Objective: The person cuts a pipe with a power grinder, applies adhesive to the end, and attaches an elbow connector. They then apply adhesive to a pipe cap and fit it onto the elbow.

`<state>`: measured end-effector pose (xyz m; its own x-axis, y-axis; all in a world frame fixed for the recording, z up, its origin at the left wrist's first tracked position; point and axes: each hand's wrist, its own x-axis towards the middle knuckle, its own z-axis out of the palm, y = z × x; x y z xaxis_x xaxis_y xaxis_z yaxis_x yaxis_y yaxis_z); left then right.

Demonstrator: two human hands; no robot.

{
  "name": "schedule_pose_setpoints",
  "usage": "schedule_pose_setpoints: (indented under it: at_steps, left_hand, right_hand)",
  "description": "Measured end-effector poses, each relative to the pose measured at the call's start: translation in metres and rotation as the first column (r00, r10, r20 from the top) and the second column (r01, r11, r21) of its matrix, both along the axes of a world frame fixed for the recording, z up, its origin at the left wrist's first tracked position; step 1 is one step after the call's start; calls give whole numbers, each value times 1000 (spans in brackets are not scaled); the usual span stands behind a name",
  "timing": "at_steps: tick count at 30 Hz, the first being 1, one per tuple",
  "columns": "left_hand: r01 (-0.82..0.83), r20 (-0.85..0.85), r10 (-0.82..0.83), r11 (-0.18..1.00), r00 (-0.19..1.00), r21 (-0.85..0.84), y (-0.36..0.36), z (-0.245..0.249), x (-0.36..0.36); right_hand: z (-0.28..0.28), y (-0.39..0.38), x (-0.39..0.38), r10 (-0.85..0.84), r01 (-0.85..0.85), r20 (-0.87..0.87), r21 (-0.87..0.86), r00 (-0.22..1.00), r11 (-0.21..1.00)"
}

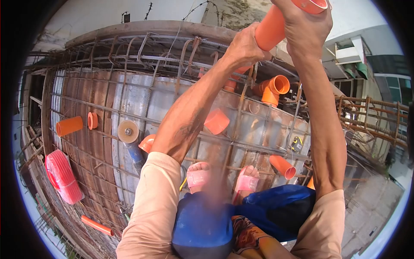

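Up at the top of the head view, my left hand is wrapped round the lower part of an orange pipe. My right hand grips the same pipe higher up, near its open end at the top edge. Both arms stretch forward, and the pipe tilts up to the right. Below the hands, an orange branch fitting stands among the steel bars at the form's edge. Part of another orange fitting shows beside my left forearm.
Rebar mesh covers corrugated metal sheets underfoot. On it lie an angle grinder, short orange pipe pieces, an orange collar, a tape measure and a wrapped pink coil. Barbed wire runs behind.
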<state>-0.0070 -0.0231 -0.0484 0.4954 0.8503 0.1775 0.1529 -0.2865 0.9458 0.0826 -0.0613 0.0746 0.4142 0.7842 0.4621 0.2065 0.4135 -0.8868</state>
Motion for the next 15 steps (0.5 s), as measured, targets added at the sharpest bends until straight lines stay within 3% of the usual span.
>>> schedule_pose_setpoints:
  at_steps: [2,5,6,9,12,15]
  left_hand:
    - [-68,47,70,997,996,-42,-3,-3,5]
    - [-42,70,45,998,996,-50,4,-10,4]
    - [-2,54,5,998,999,-64,7,-9,1]
    - [53,1,-53,996,999,-77,10,0,-3]
    - [-24,-22,23,999,999,-35,-4,17,1]
    - [-81,6,81,996,997,-41,-13,17,8]
  right_hand:
    - [-3,7,-5,-36,35,5,52,999,998]
    - [-3,12,-16,-84,81,13,125,996,989]
    - [-1,11,-16,-100,98,29,74,995,992]
    - [-2,15,8,128,-129,40,13,991,992]
    - [-5,12,28,235,-237,-42,-33,971,971]
    - [2,5,38,261,-260,28,-45,965,965]
